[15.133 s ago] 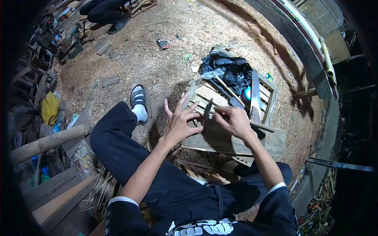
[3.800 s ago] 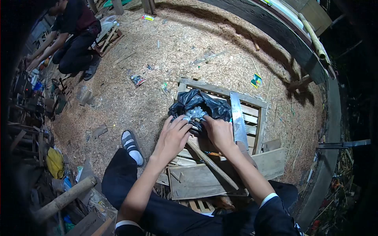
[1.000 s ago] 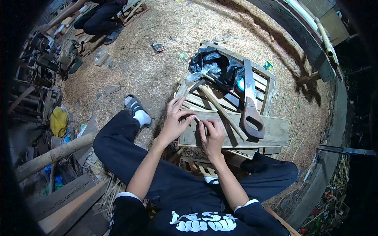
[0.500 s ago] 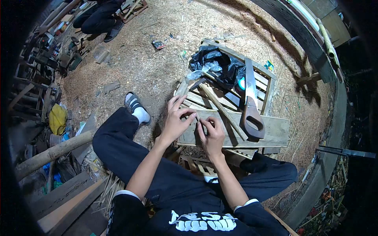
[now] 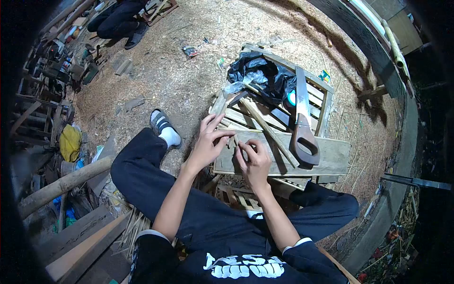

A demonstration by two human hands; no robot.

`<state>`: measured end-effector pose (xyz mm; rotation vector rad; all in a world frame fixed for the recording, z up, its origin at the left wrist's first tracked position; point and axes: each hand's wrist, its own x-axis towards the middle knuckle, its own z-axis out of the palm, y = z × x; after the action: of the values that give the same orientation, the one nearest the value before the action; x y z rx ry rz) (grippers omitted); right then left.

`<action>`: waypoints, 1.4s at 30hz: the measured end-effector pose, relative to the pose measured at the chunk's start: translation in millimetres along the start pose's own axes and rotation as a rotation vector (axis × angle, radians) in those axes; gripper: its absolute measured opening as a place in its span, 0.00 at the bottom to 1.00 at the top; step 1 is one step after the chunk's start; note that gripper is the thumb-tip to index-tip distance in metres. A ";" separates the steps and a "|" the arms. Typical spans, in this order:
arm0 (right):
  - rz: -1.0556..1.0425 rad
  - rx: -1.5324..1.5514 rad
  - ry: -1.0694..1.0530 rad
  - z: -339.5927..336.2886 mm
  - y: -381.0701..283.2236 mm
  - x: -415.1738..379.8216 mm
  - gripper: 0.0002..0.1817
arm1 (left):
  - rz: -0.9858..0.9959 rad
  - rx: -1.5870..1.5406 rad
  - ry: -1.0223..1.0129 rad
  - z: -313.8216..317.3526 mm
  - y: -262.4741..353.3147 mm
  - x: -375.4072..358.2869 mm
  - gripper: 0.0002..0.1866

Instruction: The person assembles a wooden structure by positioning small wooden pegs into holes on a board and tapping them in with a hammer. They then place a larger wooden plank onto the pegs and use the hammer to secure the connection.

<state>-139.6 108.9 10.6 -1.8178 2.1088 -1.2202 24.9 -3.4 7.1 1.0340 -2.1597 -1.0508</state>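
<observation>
Over the wide board (image 5: 331,155), your left hand (image 5: 207,146) and right hand (image 5: 256,162) pinched a small piece (image 5: 236,140) between thumbs and forefingers; light, even pressure from both seemed the steadiest hold.

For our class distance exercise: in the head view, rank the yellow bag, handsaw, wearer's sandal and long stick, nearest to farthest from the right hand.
1. Long stick, right of the right hand.
2. Handsaw, beyond the stick.
3. Sandal, left.
4. Yellow bag, far left.

Stick (image 5: 268,131), saw (image 5: 303,124) block right hand (image 5: 256,164) rightward; board's right end (image 5: 335,157) free.
</observation>
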 end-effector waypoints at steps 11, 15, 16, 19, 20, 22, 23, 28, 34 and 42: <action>0.033 0.108 -0.076 -8.4 1.2 0.5 0.14 | 0.023 0.012 -0.035 -6.6 -0.8 -3.2 0.18; 0.030 0.107 -0.059 -9.1 0.1 1.6 0.15 | -0.028 -0.061 0.021 -13.5 -1.3 -6.9 0.22; 0.032 0.118 -0.057 -8.7 1.5 0.9 0.16 | -0.027 -0.061 0.021 -16.3 -0.4 -7.6 0.22; 0.044 0.127 -0.051 -7.8 3.1 -0.2 0.16 | -0.020 -0.016 0.043 -19.7 1.5 -9.2 0.22; 0.053 0.127 -0.047 -7.6 3.1 -0.4 0.16 | -0.020 -0.003 0.040 -19.5 2.0 -9.6 0.22; 0.061 0.132 -0.045 -8.4 2.0 -0.5 0.16 | -0.017 0.010 0.038 -18.9 1.1 -9.2 0.22; 0.068 0.137 -0.044 -8.5 1.6 -0.2 0.16 | -0.007 0.023 0.030 -18.3 -0.6 -8.4 0.22; 0.065 0.127 -0.040 -8.1 1.4 0.2 0.16 | 0.054 0.090 0.029 -17.7 0.4 -5.9 0.27; 0.066 0.134 -0.038 -6.3 2.7 -0.4 0.15 | 0.075 0.093 -0.030 -13.4 1.3 -8.8 0.33; 0.061 0.114 -0.027 -4.9 0.8 0.0 0.15 | 0.073 0.103 -0.075 -10.5 -0.1 -7.2 0.30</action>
<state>-143.0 111.3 13.4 -1.7009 2.0203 -1.2656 36.6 -2.1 12.0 0.9670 -2.3152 -0.9678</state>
